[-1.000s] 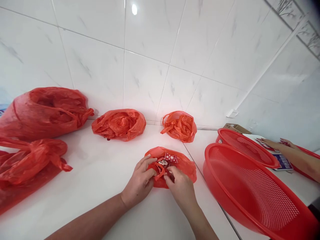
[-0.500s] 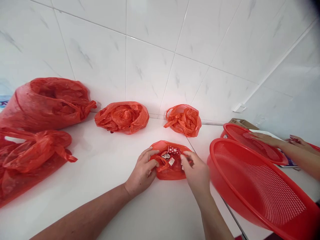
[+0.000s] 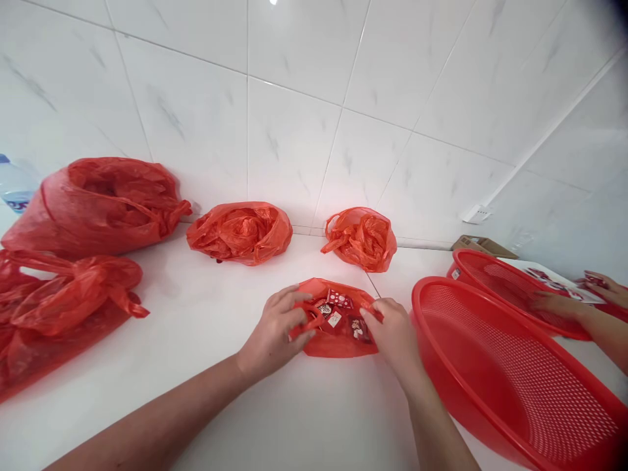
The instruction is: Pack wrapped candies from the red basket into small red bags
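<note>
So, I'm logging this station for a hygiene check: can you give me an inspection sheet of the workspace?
surface: white counter.
job's things: front red bag, open, with printed packets inside.
clutter: four more red bags; two red mesh baskets at right.
hands: left hand and right hand both grip the front bag's edges.
cables: nothing seen.
surroundings: white tiled wall, socket plate, water bottle, cardboard box, co-worker's hands at far right.
</note>
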Demonstrator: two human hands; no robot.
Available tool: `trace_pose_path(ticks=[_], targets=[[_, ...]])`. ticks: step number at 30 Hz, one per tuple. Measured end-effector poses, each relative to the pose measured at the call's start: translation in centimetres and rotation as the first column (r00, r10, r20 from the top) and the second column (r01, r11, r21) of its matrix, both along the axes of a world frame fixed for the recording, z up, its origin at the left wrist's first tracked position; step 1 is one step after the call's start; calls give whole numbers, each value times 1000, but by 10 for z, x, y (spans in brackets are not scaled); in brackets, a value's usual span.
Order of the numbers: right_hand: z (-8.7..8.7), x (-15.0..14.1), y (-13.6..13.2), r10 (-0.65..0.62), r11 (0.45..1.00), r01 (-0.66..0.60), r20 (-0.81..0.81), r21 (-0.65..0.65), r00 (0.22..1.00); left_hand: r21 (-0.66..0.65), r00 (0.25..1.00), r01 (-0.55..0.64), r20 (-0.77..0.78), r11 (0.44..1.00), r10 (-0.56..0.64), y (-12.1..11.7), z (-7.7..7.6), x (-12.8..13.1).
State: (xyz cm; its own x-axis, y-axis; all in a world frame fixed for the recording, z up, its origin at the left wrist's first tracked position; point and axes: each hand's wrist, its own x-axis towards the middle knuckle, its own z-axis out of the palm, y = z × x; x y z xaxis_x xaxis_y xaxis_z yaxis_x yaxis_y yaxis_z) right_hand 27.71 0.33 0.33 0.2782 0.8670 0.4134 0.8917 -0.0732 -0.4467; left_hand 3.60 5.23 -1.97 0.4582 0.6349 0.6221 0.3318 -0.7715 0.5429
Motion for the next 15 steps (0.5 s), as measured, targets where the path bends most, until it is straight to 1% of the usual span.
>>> trace_pose_path(ticks=[1, 2, 3, 4, 5, 6, 7, 8, 9, 10, 11, 13, 15], targets=[[6, 1, 2, 19, 1000, -20, -120, -9, 993, -70, 998, -33, 60, 997, 37, 5, 7, -1], [14, 2, 5, 34, 999, -37, -252, -6, 967, -185, 987, -45, 144, 982, 72, 11, 16, -2], [21, 3, 9, 54, 999, -53, -385, 12, 921, -321, 966, -24, 238, 947, 105, 17, 25, -4], [30, 4, 14, 83, 997, -70, -509, 46, 856, -448, 936, 27, 326, 894, 135, 23, 34, -7], [38, 5, 19, 122, 992, -83, -620, 91, 775, -541, 903, 94, 400, 836, 158, 30, 43, -11], [47, 6, 25, 164, 986, -84, -711, 147, 683, -593, 873, 160, 458, 789, 167, 36, 52, -14], [56, 8, 31, 210, 975, -71, -776, 209, 594, -610, 849, 209, 501, 765, 167, 41, 61, -18], [65, 9, 37, 254, 962, -47, -815, 269, 521, -601, 832, 234, 530, 764, 163, 46, 69, -22], [74, 10, 42, 295, 946, -25, -830, 323, 473, -580, 820, 242, 551, 777, 156, 50, 76, -26], [83, 11, 46, 333, 930, -11, -828, 368, 451, -562, 804, 256, 576, 787, 149, 53, 84, -29], [92, 12, 49, 366, 913, -8, -813, 407, 453, -543, 789, 272, 599, 794, 139, 56, 91, -31], [110, 12, 53, 415, 886, -28, -764, 463, 494, -507, 767, 299, 632, 809, 112, 59, 108, -34], [128, 11, 53, 435, 874, -55, -729, 482, 528, -476, 752, 325, 654, 817, 82, 61, 128, -35]])
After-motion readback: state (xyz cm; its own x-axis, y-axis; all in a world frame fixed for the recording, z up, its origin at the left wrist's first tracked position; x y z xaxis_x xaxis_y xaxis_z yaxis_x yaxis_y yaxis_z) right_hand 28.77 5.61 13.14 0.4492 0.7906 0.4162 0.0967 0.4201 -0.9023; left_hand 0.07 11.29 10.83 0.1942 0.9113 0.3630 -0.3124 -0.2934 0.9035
